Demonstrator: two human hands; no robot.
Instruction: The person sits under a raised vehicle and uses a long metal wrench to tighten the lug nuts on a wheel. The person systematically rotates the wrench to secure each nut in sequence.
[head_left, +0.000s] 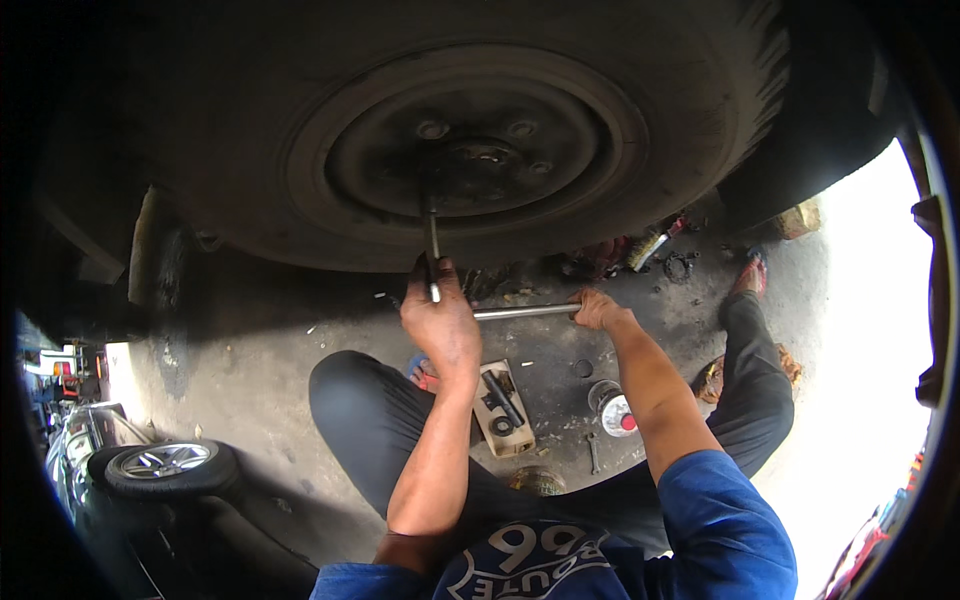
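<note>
A big, dark tyre and wheel (385, 130) with several lug nuts fills the top of the view. Out from its hub area a metal socket wrench shaft (432, 240) reaches toward me, its far end lost in shadow. My left hand (440, 315) is closed around the near end of this shaft. A long steel bar (530, 312) runs sideways from beside that hand. At its right end my right hand (600, 310) grips the bar with the arm stretched out. How bar and shaft join is hidden by my left hand.
Between my legs lie an open cardboard box (520, 442) with dark metal parts, a clear container with a red cap (628, 422) and a small spanner (592, 453). A brush (652, 246) and loose parts lie below the tyre. Another car's wheel (165, 465) stands at left.
</note>
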